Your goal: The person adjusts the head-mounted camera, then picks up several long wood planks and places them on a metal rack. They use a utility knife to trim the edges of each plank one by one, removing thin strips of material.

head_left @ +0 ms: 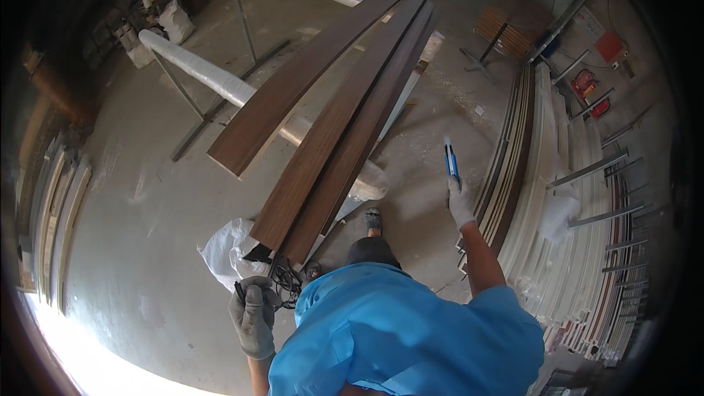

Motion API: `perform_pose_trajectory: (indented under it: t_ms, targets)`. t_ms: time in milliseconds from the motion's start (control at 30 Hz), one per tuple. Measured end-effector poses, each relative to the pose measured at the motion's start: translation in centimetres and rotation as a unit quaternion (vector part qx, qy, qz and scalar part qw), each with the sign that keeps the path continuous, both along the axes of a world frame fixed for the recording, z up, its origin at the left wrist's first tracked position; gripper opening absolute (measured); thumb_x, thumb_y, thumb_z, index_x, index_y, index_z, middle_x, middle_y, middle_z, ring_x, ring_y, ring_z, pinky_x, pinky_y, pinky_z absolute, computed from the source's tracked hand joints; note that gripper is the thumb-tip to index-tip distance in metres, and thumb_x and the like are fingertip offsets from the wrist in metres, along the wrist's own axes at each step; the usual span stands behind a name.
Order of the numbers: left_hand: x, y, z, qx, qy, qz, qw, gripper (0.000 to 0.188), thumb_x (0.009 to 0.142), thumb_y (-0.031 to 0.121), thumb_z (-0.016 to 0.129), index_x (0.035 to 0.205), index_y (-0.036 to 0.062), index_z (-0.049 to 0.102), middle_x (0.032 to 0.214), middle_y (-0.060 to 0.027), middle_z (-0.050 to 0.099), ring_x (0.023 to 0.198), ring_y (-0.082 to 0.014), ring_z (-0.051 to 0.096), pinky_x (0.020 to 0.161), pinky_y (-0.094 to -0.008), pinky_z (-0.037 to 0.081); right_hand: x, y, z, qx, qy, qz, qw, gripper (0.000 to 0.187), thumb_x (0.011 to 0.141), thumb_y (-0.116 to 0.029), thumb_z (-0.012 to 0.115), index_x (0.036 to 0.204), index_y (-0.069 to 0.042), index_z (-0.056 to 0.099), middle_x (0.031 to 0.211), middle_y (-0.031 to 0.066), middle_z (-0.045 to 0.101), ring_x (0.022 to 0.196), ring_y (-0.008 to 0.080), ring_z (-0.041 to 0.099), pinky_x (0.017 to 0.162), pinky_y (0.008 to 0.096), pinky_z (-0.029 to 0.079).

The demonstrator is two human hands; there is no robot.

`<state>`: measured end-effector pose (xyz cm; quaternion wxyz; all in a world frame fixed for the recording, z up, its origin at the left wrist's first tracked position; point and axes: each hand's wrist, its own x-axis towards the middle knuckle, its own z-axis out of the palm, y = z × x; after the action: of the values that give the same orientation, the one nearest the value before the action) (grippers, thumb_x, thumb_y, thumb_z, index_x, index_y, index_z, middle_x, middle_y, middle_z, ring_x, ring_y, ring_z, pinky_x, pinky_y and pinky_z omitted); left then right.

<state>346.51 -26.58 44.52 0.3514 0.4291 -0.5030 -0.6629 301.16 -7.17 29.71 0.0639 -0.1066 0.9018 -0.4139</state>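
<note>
My right hand (pixel 460 202), in a pale glove, is closed around a blue utility knife (pixel 451 160) held out to the right, its tip pointing away from me. My left hand (pixel 254 317), in a grey glove, is closed near the lower left. A small dark piece (pixel 239 291) sticks out between its fingers; its kind is unclear. Just beyond that hand lie tangled black straps or cords (pixel 284 279) and a white plastic bag (pixel 224 251). Long dark brown boards (pixel 315 169) rest ahead of me, with one brown board (pixel 268 121) set apart on their left.
Plastic-wrapped trestle bars (pixel 194 66) on metal legs carry the boards. At right, a rack with projecting metal arms (pixel 598 216) holds long pale and brown profiles (pixel 543 249). More lengths (pixel 62 213) stand at far left. A white sack (pixel 176 22) sits at back left.
</note>
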Motion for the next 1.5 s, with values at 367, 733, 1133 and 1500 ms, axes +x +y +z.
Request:
perform_pose_trajectory:
  t_ms: [367,733,1133,1500]
  targets:
    - [-5.9,1.8,-5.7,-0.194,-0.272,0.308,0.891,0.053,0.100,0.046,0.047,0.109,-0.0053,0.059,0.082,-0.0109,0.067,0.045,-0.0049,0.036,0.043,-0.0227,0.028,-25.2,-18.2,10.5,-0.208,0.138,0.136,0.959,0.023,0.092,-0.026,0.069,0.093,-0.003,0.065,0.067,-0.0020,0.057,0.057,0.0085,0.054,0.052,0.0299,0.043]
    - [-11.8,4.5,-6.5,-0.050,-0.320,0.507,0.799,0.053,0.099,0.049,0.054,0.108,-0.0013,0.067,0.075,-0.0040,0.063,0.042,-0.0068,0.036,0.040,-0.0253,0.029,-46.0,-31.5,14.1,-0.180,0.158,0.129,0.962,0.037,0.085,-0.040,0.072,0.103,-0.008,0.073,0.086,0.0087,0.072,0.085,0.0221,0.068,0.080,0.0364,0.050]
    - [-9.7,2.6,-7.8,-0.050,-0.185,0.528,0.827,0.058,0.103,0.049,0.048,0.136,0.0020,0.058,0.092,0.0000,0.054,0.071,-0.0044,0.040,0.062,-0.0216,0.033,-52.8,-40.0,16.0,0.166,0.312,0.182,0.918,0.051,0.082,-0.050,0.066,0.107,-0.006,0.073,0.101,0.0218,0.071,0.103,0.0389,0.067,0.090,0.0477,0.051]
    - [-13.3,-0.3,-6.8,-0.012,-0.182,0.648,0.739,0.080,0.095,0.057,0.059,0.140,-0.0074,0.047,0.134,-0.0152,0.053,0.120,-0.0213,0.053,0.103,-0.0344,0.042,-64.6,-45.1,12.1,0.158,0.135,0.365,0.907,0.060,0.086,-0.051,0.070,0.117,0.000,0.069,0.104,0.0123,0.072,0.099,0.0230,0.065,0.090,0.0352,0.046]
